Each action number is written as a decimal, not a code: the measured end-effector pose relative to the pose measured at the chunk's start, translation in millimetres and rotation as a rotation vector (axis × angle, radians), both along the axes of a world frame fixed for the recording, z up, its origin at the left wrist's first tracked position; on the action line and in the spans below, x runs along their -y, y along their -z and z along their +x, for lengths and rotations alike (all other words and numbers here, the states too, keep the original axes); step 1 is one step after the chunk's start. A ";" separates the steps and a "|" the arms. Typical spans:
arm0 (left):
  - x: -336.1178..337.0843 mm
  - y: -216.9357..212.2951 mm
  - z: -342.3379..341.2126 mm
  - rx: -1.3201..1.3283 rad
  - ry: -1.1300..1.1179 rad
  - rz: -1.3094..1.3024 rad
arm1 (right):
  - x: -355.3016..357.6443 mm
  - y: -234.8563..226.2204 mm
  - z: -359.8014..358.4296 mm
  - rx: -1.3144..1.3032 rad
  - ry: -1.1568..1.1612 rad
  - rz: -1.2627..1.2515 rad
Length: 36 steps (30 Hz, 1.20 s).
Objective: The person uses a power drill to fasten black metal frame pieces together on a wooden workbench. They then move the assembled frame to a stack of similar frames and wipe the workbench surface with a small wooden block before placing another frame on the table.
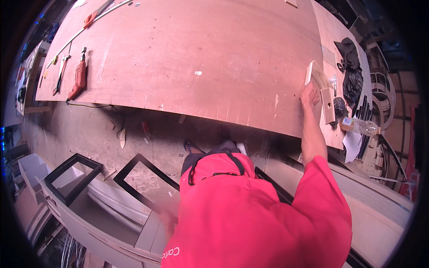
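Bench (201, 53): R hand (310, 94) at wood pc (318, 77); btl (365, 127) contents unclear.

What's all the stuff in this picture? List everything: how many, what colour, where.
Tabletop: 1, brown, across top
Drill: 1, red-orange, tabletop's left
Metal bar: 1, silver, upper left
Wood parts: 2 visible, pale, at right hand; joined or separate, unclear
Plastic bags: count unclear, black, right
Bottle: 1, clear, right
Frames: at least 2, black, lower left
Cabinet pieces: count unclear, pale, lower left
Floor: 1, grey, below tabletop
Clutter: uncountable, mixed, around edges
Shirt: 1, red, bottom centre
Left hand: 1, bare, blurred, left of shirt
Right hand: 1, bare, tabletop's right
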<state>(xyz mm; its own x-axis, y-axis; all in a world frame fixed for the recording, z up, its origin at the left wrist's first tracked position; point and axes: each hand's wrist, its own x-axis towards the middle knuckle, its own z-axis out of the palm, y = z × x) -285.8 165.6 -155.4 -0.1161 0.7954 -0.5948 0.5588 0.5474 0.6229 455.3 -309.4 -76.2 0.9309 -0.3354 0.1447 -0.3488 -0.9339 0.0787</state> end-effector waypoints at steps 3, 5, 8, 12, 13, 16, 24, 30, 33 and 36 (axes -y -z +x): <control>6.5 -11.6 11.4 -0.004 -0.034 0.017 | -27.8 21.3 8.0 -0.103 -0.117 -0.112; 9.5 -17.0 13.1 0.017 -0.040 0.025 | -90.8 37.0 -30.1 -0.054 -0.359 -0.211; 17.0 -25.7 13.6 0.005 -0.065 0.008 | -176.5 36.7 -109.0 -0.111 -0.820 0.022; 23.9 -39.1 18.7 -0.098 -0.063 -0.003 | -173.4 -5.0 -60.8 -0.288 -0.563 0.261; 25.4 -41.5 19.9 -0.107 -0.063 0.020 | -147.8 -17.2 -20.4 -0.210 -0.270 0.355; 30.6 -47.4 18.3 -0.199 -0.105 0.001 | -60.8 -34.1 72.6 0.055 -0.006 0.215; 64.0 -33.0 -18.7 -0.509 0.063 0.005 | 3.0 -7.9 96.8 0.010 0.050 0.195; 75.2 -22.2 -26.6 -0.625 0.083 -0.069 | 19.5 11.6 159.3 0.020 0.113 0.214; 79.3 -21.8 -29.5 -0.652 0.079 -0.038 | 14.7 18.3 192.1 0.054 0.009 0.141; 82.7 -16.1 -29.6 -0.613 0.051 -0.057 | -47.4 20.3 175.6 -0.037 -0.228 0.083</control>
<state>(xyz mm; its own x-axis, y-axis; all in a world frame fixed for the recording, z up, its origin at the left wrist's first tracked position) -315.4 82.9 -139.2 -0.4130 0.7780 -0.4735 0.8323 0.5335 0.1506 630.9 -262.0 -96.5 0.9880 -0.1256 0.0901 -0.1268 -0.9919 0.0076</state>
